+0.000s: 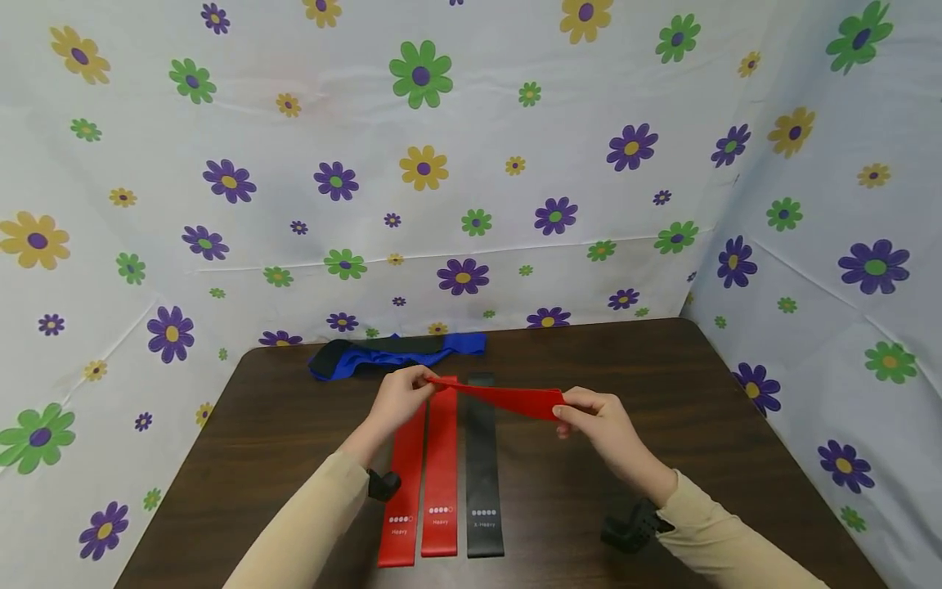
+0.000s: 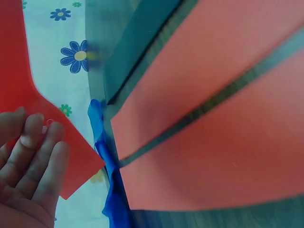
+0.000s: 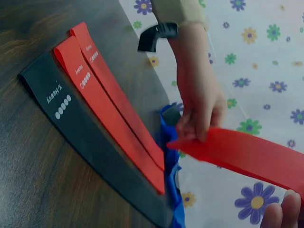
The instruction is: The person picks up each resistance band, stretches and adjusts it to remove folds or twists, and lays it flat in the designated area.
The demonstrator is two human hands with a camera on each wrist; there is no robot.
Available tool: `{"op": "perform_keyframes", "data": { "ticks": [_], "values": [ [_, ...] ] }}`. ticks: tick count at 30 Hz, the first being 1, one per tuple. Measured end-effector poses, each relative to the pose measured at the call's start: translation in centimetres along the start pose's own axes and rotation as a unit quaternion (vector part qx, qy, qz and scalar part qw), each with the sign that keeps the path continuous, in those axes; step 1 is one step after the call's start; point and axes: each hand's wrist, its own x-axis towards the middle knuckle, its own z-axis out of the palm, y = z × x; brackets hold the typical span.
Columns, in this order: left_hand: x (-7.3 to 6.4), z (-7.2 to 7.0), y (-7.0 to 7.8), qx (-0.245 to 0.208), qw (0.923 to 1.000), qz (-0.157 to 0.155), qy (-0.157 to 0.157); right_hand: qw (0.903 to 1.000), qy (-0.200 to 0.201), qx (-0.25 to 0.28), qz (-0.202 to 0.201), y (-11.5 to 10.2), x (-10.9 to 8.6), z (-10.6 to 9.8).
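A red resistance band [image 1: 518, 399] is stretched out between both hands above the table. My left hand [image 1: 401, 398] pinches one end of it, and my right hand [image 1: 598, 421] grips the other between thumb and fingers. Beneath the hands lie two flat red bands, one marked Heavy [image 1: 401, 499] and another Heavy band [image 1: 441, 483] beside it. To their right is a black X-Heavy band [image 1: 482, 483], parallel to them. In the right wrist view the held band [image 3: 251, 152] runs from the left hand [image 3: 202, 104] to the right fingertips [image 3: 285, 211].
A crumpled blue and black cloth [image 1: 397, 353] lies at the back left of the dark wooden table [image 1: 625, 360]. Flower-printed white sheeting [image 1: 471, 147] stands behind and at both sides of the table. A black wrist camera [image 1: 633, 528] sits at the right wrist.
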Motion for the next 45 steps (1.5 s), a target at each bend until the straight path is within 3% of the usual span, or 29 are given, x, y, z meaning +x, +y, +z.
{"op": "perform_keyframes", "data": {
  "ticks": [7, 15, 18, 24, 26, 31, 35, 39, 45],
  "values": [
    [-2.0, -0.6, -0.6, 0.018, 0.9981, 0.026, -0.052, 0.9986, 0.0, 0.018, 0.05, 1.1, 0.5, -1.2],
    [-4.5, -1.2, -1.4, 0.058, 0.9957, 0.043, -0.058, 0.9956, -0.028, 0.018, 0.087, 2.4, 1.3, -1.9],
    [-5.5, -1.7, -1.2, 0.061, 0.9928, 0.032, -0.097, 0.9941, -0.043, 0.021, 0.098, 3.0, 1.6, -2.3],
    [-7.4, -2.2, -0.4, 0.031, 0.9775, 0.056, -0.201, 0.9896, -0.064, 0.039, 0.123, 5.2, 2.4, -3.2],
    [-7.9, -2.1, -0.3, 0.008, 0.9723, 0.045, -0.229, 0.9886, -0.075, 0.036, 0.126, 6.1, 2.7, -3.4],
    [-9.1, -1.4, -0.6, -0.072, 0.9545, -0.023, -0.288, 0.9826, -0.113, 0.032, 0.144, 7.9, 3.6, -3.4],
    [-9.8, -0.8, -1.3, -0.112, 0.9436, -0.052, -0.307, 0.9754, -0.145, 0.032, 0.162, 9.4, 4.5, -3.4],
    [-10.3, -0.4, -2.2, -0.132, 0.9401, -0.064, -0.308, 0.9715, -0.156, 0.027, 0.177, 10.9, 5.2, -3.4],
    [-10.8, -0.3, -3.2, -0.126, 0.9424, -0.079, -0.3, 0.97, -0.156, 0.009, 0.186, 12.1, 5.8, -3.0]
  ]
}}
